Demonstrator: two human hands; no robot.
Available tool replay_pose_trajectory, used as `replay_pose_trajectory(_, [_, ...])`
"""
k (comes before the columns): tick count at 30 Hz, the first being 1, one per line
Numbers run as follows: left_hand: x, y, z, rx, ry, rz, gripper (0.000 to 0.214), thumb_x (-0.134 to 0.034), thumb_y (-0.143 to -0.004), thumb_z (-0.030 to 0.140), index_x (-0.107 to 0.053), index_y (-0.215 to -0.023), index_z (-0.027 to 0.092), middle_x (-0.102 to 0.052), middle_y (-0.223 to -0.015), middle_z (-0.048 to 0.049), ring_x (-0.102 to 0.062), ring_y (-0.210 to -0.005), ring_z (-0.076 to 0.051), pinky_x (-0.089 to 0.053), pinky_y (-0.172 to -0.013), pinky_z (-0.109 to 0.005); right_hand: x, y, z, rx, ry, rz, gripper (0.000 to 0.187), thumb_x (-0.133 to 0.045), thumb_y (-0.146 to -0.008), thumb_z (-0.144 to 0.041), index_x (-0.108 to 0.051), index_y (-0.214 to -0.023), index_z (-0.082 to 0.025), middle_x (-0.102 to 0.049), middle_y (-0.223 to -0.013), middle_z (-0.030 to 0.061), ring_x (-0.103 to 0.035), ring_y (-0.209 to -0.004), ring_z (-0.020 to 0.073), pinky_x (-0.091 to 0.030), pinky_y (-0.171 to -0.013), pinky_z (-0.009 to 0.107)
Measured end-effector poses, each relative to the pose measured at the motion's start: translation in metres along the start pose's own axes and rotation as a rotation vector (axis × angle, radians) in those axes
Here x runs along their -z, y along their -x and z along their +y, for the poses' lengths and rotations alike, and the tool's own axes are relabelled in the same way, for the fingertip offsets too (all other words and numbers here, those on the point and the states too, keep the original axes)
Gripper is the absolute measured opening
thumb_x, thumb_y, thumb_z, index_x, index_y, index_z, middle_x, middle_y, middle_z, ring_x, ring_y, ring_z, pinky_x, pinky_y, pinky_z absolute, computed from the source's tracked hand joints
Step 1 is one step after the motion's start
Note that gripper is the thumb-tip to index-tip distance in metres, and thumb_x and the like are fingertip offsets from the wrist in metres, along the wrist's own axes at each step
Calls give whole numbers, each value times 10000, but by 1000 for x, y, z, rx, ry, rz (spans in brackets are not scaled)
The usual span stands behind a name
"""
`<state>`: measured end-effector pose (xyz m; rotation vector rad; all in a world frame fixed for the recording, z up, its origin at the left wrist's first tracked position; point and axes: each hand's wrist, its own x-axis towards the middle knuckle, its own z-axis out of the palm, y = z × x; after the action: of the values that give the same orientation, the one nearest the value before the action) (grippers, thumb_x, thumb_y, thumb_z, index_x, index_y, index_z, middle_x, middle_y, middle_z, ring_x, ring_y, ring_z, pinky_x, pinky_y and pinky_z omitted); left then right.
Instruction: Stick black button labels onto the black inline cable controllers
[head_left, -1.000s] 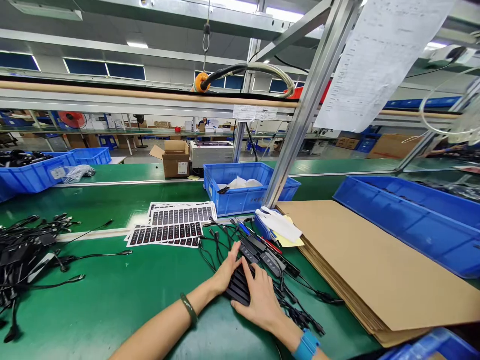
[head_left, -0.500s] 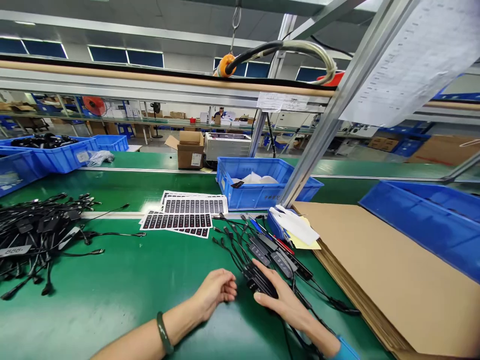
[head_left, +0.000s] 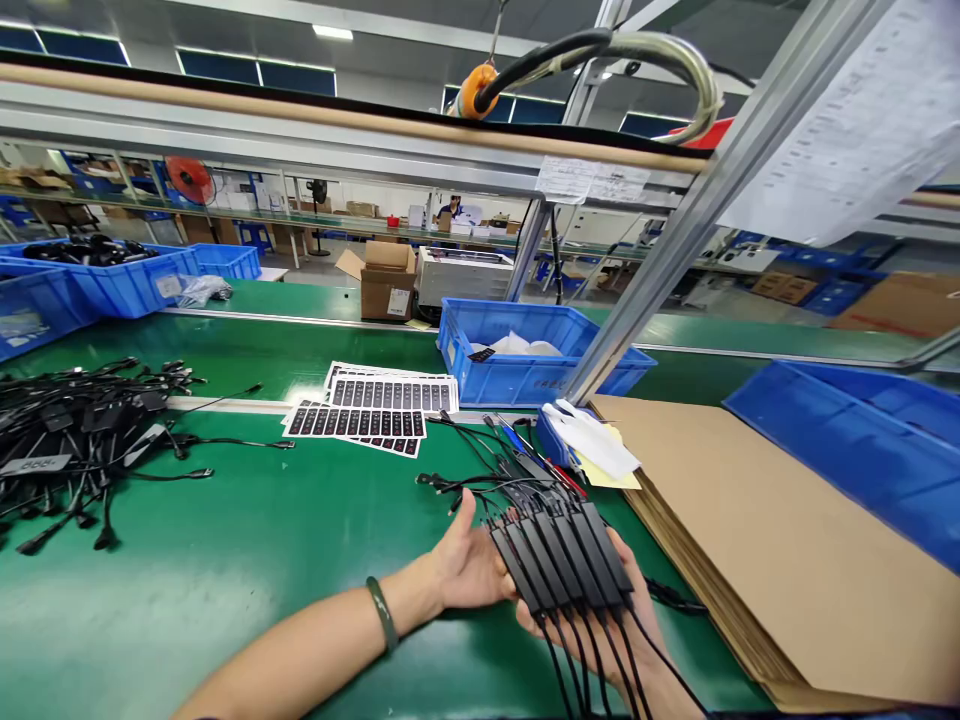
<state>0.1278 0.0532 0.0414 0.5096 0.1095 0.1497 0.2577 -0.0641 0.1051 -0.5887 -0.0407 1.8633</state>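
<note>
A row of several flat black adapter boxes with cables (head_left: pixel 559 555) lies side by side, tilted, in my right hand (head_left: pixel 630 610). Its fingers wrap round the row from beneath and the right, partly hidden by the boxes. My left hand (head_left: pixel 469 565) is at the row's left end, thumb raised and apart, palm open; its fingertips reach the leftmost box and are partly hidden there. Cables hang from the near side of the boxes. Beyond them, more black cables with plugs (head_left: pixel 450 484) lie on the green table (head_left: pixel 300 570).
Label sheets (head_left: pixel 356 420) lie past my hands. A heap of black cables (head_left: pixel 82 430) is on the left. Behind stands a blue bin (head_left: pixel 499 380) with white contents, beside a slanted metal post (head_left: pixel 645 290). Stacked cardboard (head_left: pixel 787 540) and another blue bin (head_left: pixel 847 440) are on the right.
My right hand has lifted and turned the adapter boxes, so their flat row now faces up. My left hand has moved right to the row's left end and its fingers have opened.
</note>
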Motion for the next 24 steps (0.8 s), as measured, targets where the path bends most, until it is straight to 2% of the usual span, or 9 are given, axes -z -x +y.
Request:
replay_pose_trajectory(2, [-3, -7, 8, -112, 98, -77, 970, -527, -602, 886, -544, -1267, 181, -677, -1080, -101, -616, -984, -248, -400, -933, -393, -2, 0, 6, -48, 21, -30, 672, -653, -619, -697, -757, -994, -148, -725, -1066, 138, -636, -981, 256, -455, -879, 361])
replay_pose_trajectory(4, [-8, -11, 18, -210, 146, -149, 1024, -623, -612, 816, -443, -1395, 180, -560, -1346, -155, -492, -1257, -308, -309, -1056, -445, -3, 2, 10, -87, 47, -63, 796, -651, -577, -729, -738, -1064, -107, -695, -1126, 168, -621, -998, 248, -453, -860, 326])
replay_pose_trajectory(9, [-20, -12, 39, -259, 109, -213, 1026, -642, -672, 755, -355, -1466, 171, -358, -1516, -206, -241, -1439, -362, -197, -1121, -555, 3, 16, 15, -93, 56, -135, 841, -607, -599, -759, -725, -1121, -110, -673, -1177, 156, -607, -1026, 224, -438, -875, 295])
replay_pose_trajectory(14, [-27, -17, 48, -216, 114, -217, 950, -633, -697, 738, -430, -1417, 154, -424, -1475, -207, -219, -1442, -388, -206, -1097, -640, 18, 46, 13, -51, 170, -161, 840, -537, -654, -787, -708, -1178, -153, -669, -1211, 145, -608, -1058, 256, -446, -866, 334])
replay_pose_trajectory(16, [-27, -22, 49, -173, 103, -148, 778, -647, -740, 673, -540, -1307, 151, -529, -1389, -190, -302, -1412, -382, -233, -1083, -655, 28, 66, 12, 23, 248, -122, 792, -496, -708, -775, -711, -1172, -171, -679, -1194, 148, -617, -1058, 276, -457, -847, 363])
replay_pose_trajectory(18, [-28, -31, 47, -99, 39, -8, 477, -683, -794, 525, -643, -1090, 153, -661, -1213, -144, -453, -1326, -343, -301, -1071, -627, 39, 92, 12, 125, 347, -31, 736, -487, -746, -746, -720, -1148, -175, -709, -1113, 150, -637, -1023, 288, -470, -823, 385])
replay_pose_trajectory(20, [-32, -44, 40, 17, -70, 84, 220, -716, -812, 341, -648, -892, 148, -725, -1021, -102, -602, -1167, -292, -394, -1025, -594, 48, 123, 14, 253, 503, 109, 652, -530, -755, -684, -731, -1103, -171, -735, -988, 135, -664, -916, 284, -483, -792, 402])
replay_pose_trajectory(22, [-41, -62, 28, 152, -153, 49, 146, -733, -797, 230, -627, -839, 139, -733, -946, -97, -675, -1012, -269, -483, -926, -587, 53, 158, 18, 375, 743, 274, 603, -609, -728, -599, -707, -1152, -180, -729, -984, 114, -659, -879, 277, -481, -819, 424])
replay_pose_trajectory(24, [-56, -83, 10, 263, -255, -18, 177, -772, -748, 178, -613, -815, 140, -730, -923, -97, -689, -956, -270, -549, -825, -545, 58, 195, 21, 441, 1031, 444, 684, -667, -698, -532, -624, -1295, -201, -676, -1158, 115, -617, -1017, 298, -437, -933, 456])
